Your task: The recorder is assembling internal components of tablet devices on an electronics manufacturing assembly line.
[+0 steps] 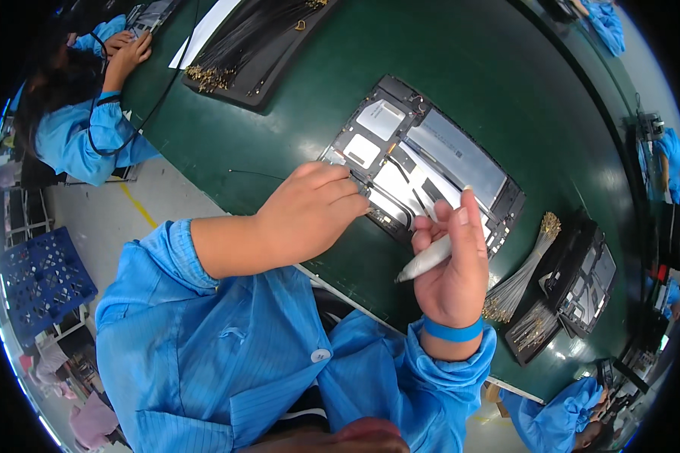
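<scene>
An opened electronic device [423, 162], like a tablet or laptop chassis with a battery, boards and cables showing, lies slantwise on the green table before me. My left hand [313, 208] rests at its near left edge with fingers bent together; the fingertips' grip is hidden. From behind that hand a thin black cable [257, 174] runs left over the table. Over the device's near edge is my right hand [457, 260], palm turned up, a blue band at the wrist. It holds a whitish pen-shaped tool [428, 259], its narrow tip pointing down-left.
Bundles of thin cables [242, 57] lie on a black tray at the far left. More cables [525, 272] lie at the right, beside stacked opened devices [588, 283]. A co-worker's hands [128, 53] are on another device at the upper left. The table's edge [189, 185] runs near me.
</scene>
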Demonstrator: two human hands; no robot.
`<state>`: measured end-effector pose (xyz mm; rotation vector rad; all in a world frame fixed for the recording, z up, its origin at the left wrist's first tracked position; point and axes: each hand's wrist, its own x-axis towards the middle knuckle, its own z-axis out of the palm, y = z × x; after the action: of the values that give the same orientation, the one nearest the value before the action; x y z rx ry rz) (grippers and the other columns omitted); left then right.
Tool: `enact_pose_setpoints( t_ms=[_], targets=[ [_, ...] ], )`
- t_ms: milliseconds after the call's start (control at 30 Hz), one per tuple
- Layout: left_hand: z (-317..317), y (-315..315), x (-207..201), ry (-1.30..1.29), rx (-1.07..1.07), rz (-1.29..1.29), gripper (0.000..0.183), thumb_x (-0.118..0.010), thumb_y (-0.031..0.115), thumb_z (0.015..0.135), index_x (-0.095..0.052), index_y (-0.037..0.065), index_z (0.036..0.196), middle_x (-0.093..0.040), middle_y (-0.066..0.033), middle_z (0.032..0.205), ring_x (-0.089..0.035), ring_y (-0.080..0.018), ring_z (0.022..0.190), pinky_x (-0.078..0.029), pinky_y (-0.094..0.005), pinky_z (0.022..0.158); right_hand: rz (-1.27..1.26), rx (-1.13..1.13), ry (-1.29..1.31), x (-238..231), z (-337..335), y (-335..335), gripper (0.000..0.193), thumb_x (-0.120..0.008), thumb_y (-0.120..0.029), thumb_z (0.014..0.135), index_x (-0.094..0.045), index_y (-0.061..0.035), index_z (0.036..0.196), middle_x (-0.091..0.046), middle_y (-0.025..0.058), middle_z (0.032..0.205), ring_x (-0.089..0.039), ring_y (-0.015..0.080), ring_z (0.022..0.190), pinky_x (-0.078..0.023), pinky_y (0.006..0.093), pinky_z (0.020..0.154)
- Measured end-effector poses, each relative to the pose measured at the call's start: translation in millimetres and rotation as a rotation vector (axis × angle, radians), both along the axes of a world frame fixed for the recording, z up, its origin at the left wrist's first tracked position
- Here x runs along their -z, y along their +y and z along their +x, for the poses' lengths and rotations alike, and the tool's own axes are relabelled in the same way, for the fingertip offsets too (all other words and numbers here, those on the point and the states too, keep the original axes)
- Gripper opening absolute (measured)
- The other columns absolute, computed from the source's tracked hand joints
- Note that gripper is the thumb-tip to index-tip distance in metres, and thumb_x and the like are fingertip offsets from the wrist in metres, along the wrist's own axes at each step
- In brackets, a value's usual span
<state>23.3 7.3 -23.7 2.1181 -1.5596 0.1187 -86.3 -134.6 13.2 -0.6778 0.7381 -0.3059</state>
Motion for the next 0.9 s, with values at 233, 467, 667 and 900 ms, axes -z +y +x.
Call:
enact_pose_setpoints(
  t_ms=[233,467,667,900],
  targets=[
    [1.7,0.9,-6.0,0.042,0.034,0.103,0.019,-0.061,0.009,0.063,-0.059,0.009,0.082,-0.055,-0.0033,0.085,-0.049,-0.0224,0.088,-0.038,-0.0346,0.076,-0.816,0.132,0.203,17.0,13.0,23.0,0.040,-0.035,-0.027,0.088,-0.033,0.0014,0.116,-0.053,0.0153,0.098,-0.052,0.0161,0.075,-0.043,0.0285,0.066],
    [1.8,0.9,-6.8,0.026,0.032,0.122,0.022,-0.059,0.009,0.062,-0.059,0.009,0.083,-0.055,-0.0029,0.087,-0.048,-0.0216,0.090,-0.037,-0.0346,0.078,-1.024,0.219,-0.077,49.5,11.6,28.3,0.025,-0.038,-0.019,0.087,-0.038,-0.0002,0.103,-0.054,0.0164,0.093,-0.054,0.0188,0.074,-0.044,0.0290,0.066],
    [1.3,1.2,-7.1,0.026,0.022,0.119,0.022,-0.057,0.008,0.062,-0.059,0.010,0.084,-0.055,-0.0027,0.088,-0.048,-0.0211,0.090,-0.037,-0.0343,0.079,-1.142,0.169,-0.069,54.1,12.2,25.5,0.022,-0.037,-0.017,0.087,-0.037,-0.0014,0.103,-0.055,0.0168,0.089,-0.055,0.0204,0.072,-0.045,0.0294,0.065],
    [2.2,-0.2,-10.0,0.058,0.026,0.160,0.021,-0.056,0.008,0.063,-0.058,0.010,0.084,-0.055,-0.0028,0.088,-0.048,-0.0208,0.090,-0.036,-0.0339,0.079,-1.123,0.205,-0.082,54.9,11.8,24.9,0.022,-0.037,-0.017,0.087,-0.038,-0.0003,0.102,-0.056,0.0166,0.087,-0.055,0.0202,0.071,-0.044,0.0296,0.065]
  ],
)
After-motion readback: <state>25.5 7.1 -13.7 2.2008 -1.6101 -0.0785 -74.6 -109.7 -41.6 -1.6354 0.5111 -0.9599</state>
